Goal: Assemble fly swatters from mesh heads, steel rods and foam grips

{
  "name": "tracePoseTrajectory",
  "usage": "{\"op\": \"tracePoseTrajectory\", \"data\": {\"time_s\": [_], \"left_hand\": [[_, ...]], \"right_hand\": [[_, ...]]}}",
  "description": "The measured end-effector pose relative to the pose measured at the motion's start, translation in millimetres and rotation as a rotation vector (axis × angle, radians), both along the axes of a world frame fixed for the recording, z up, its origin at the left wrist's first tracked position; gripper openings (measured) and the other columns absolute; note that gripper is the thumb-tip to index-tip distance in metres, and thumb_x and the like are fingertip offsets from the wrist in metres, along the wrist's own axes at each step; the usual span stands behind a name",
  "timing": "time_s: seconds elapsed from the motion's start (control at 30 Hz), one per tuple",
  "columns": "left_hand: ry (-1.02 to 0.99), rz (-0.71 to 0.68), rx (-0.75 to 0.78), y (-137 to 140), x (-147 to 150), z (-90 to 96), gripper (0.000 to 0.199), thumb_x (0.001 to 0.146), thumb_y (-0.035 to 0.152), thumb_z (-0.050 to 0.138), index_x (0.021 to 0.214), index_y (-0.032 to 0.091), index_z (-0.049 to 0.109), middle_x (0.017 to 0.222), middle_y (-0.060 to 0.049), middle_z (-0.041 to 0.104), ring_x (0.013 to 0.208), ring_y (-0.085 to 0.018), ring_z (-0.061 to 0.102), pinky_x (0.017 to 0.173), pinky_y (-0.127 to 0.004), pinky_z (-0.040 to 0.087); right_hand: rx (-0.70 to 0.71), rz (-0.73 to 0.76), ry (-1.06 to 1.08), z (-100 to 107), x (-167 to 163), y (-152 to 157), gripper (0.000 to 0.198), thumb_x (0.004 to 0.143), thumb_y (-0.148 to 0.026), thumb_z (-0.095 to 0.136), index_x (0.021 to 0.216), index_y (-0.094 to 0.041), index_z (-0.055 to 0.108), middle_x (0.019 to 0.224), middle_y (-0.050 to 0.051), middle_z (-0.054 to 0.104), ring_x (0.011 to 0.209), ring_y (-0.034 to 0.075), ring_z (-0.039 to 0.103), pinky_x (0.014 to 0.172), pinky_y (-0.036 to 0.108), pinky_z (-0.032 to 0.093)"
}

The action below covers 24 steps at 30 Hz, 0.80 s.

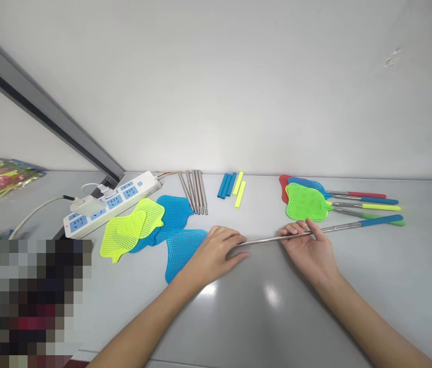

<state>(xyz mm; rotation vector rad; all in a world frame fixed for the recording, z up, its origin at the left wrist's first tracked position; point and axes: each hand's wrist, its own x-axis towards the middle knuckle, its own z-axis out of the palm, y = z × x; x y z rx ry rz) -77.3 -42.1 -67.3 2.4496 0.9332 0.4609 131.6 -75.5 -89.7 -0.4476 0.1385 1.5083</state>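
A blue fly swatter with an extended metal rod lies across my two hands. Its perforated blue head is at the left, and its blue grip points right. My left hand closes over the joint of head and rod, hiding it. Palm up, my right hand holds the rod near its middle, fingers beneath and thumb against it. Beyond the right hand is a stack of fly swatters with a green head, a red head and a blue one behind.
Loose yellow heads and blue heads lie at left, by a white power strip with plugs and cables. Toward the wall are several metal rods, blue tubes and yellow tubes. A plastic bag sits far left.
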Motion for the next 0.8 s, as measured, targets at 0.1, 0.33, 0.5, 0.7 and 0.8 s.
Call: {"op": "tracePoseTrajectory", "data": {"time_s": [0.1, 0.33, 0.5, 0.7, 0.8], "left_hand": [[0.071, -0.002, -0.002, -2, 1, -1.8, 0.027, 0.084, 0.030, 0.037, 0.103, 0.021, 0.053, 0.087, -0.004, 0.058, 0.082, -0.017, 0.049, 0.077, -0.031, 0.034], [0.247, 0.061, 0.038, -2, 2, -3.2, 0.031, 0.088, 0.030, 0.024, 0.079, 0.017, 0.051, 0.072, -0.002, 0.055, 0.068, -0.015, 0.048, 0.069, -0.030, 0.033], [0.342, 0.039, 0.084, -12, 8, -6.6, 0.028, 0.088, 0.023, 0.021, 0.075, 0.017, 0.044, 0.068, -0.002, 0.055, 0.062, -0.016, 0.049, 0.064, -0.030, 0.030], [0.372, 0.010, 0.027, -22, 13, -7.2, 0.026, 0.088, 0.021, 0.018, 0.076, 0.017, 0.041, 0.065, -0.001, 0.057, 0.057, -0.015, 0.049, 0.060, -0.030, 0.028], [0.368, 0.020, 0.003, -26, 14, -7.4, 0.027, 0.088, 0.021, 0.017, 0.075, 0.018, 0.040, 0.063, 0.000, 0.056, 0.054, -0.014, 0.049, 0.060, -0.029, 0.028]], "right_hand": [[-0.010, -0.012, 0.003, 0, 3, 1, 0.018, 0.076, -0.024, 0.044, 0.063, -0.019, 0.033, 0.057, -0.004, 0.034, 0.054, 0.009, 0.042, 0.058, 0.028, 0.042], [-0.033, -0.028, 0.056, 2, 8, 0, 0.024, 0.076, -0.020, 0.043, 0.058, -0.019, 0.027, 0.052, -0.005, 0.024, 0.048, 0.009, 0.033, 0.054, 0.027, 0.039], [-0.025, -0.045, 0.031, 5, 8, -2, 0.032, 0.074, -0.015, 0.044, 0.054, -0.019, 0.019, 0.048, -0.006, 0.017, 0.044, 0.009, 0.025, 0.047, 0.025, 0.035], [-0.003, -0.097, -0.043, 5, 4, -5, 0.037, 0.075, -0.014, 0.044, 0.053, -0.019, 0.015, 0.047, -0.006, 0.010, 0.041, 0.010, 0.017, 0.041, 0.024, 0.028], [-0.013, -0.123, -0.074, 5, 1, -7, 0.038, 0.075, -0.015, 0.045, 0.053, -0.019, 0.014, 0.047, -0.006, 0.009, 0.040, 0.009, 0.014, 0.040, 0.023, 0.026]]}}
